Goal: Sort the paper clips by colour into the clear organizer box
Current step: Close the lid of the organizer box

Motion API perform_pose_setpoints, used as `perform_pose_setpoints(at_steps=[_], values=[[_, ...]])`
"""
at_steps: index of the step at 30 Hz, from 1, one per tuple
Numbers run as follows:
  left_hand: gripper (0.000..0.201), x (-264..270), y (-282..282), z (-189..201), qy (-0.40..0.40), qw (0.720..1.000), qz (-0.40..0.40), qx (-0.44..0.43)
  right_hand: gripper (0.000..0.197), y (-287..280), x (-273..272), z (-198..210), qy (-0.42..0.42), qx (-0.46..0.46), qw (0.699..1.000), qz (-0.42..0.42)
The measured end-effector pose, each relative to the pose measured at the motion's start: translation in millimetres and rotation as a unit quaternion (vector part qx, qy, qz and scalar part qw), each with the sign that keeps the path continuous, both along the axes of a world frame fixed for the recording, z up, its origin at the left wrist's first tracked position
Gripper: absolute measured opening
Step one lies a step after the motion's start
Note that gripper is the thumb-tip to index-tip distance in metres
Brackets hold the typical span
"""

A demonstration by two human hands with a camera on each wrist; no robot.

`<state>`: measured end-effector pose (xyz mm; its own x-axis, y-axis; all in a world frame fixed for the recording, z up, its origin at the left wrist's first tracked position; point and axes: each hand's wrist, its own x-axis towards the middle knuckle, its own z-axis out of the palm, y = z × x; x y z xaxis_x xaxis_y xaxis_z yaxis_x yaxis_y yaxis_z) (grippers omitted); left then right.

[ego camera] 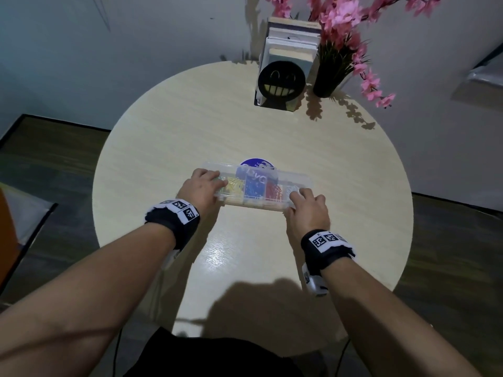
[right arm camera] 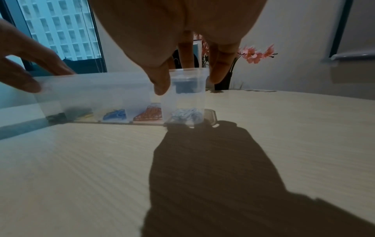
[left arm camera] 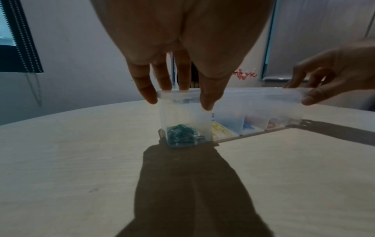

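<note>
The clear organizer box lies in the middle of the round table. Its compartments hold green, yellow, blue, red and white paper clips, one colour each. The hinged clear lid stands tilted up over the compartments. My left hand pinches the lid's left end, thumb in front and fingers behind. At the right end my right hand pinches the lid the same way.
A blue round disc lies just behind the box. At the table's far side stand a black smiley bookend with books and a dark vase of pink flowers. The table edge curves close on both sides.
</note>
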<state>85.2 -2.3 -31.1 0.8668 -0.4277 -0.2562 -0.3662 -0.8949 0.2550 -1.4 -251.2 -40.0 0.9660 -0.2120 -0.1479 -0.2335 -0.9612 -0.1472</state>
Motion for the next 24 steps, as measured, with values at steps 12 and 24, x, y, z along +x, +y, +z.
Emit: perform_pose_setpoints(at_steps=[12, 24], values=[[0.070, -5, -31, -1, -0.015, 0.994, 0.030, 0.102, 0.038, 9, 14, 6, 0.041, -0.090, 0.995, -0.007], [0.068, 49, -57, 7, 0.095, 0.992, 0.037, 0.077, 0.062, -5, 68, 23, 0.111, -0.027, 0.993, -0.025]])
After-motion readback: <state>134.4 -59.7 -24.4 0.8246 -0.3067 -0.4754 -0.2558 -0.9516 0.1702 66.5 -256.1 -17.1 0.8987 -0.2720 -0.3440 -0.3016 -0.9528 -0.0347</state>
